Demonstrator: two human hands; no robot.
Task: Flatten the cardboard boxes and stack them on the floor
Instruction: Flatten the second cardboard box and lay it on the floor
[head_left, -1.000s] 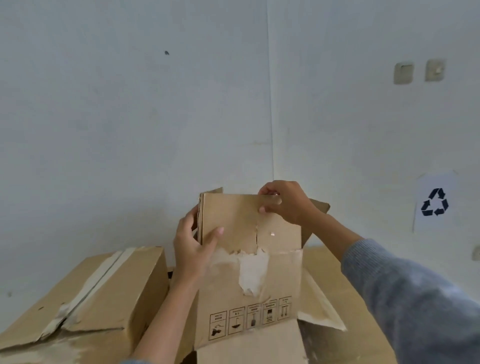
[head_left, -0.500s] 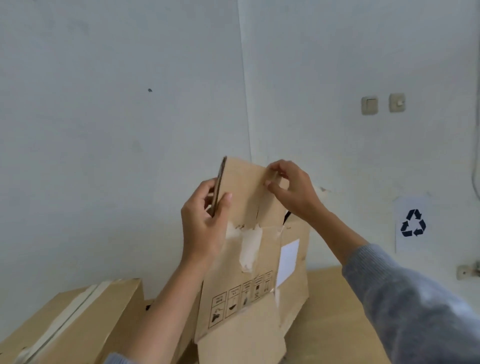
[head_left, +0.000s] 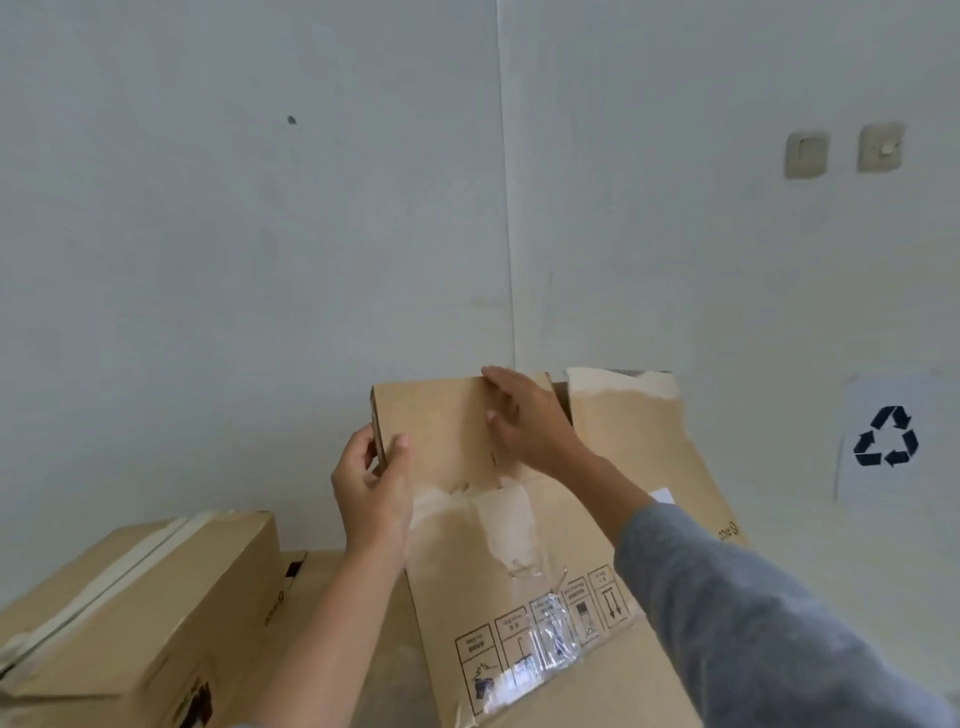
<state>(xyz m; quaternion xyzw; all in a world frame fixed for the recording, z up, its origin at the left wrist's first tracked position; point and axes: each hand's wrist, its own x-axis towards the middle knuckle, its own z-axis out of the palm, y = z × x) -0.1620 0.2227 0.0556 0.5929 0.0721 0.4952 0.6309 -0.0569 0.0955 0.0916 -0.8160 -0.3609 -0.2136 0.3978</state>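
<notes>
Head view: left hand (head_left: 371, 491) pinched the collapsed cardboard box (head_left: 519, 525) by its left edge to steady it; right hand (head_left: 524, 418), open-palmed, pressed its top flap flat. Box stood beside a taped box (head_left: 140, 597).

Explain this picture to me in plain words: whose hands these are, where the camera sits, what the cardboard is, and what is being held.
There is no machine here. A person wears one wide-angle camera on the head, so you look forward and down at that person's own two hands. The left hand pinches the left edge of a flattened cardboard box, thumb in front and fingers behind. The right hand, coming out of a grey sleeve, presses flat on the box's upper flap. The box bears a row of printed handling symbols under crinkled clear tape. At lower left stands a taped box still in shape, not yet flattened. Behind is a white wall corner with two switches and a recycling sign.
</notes>
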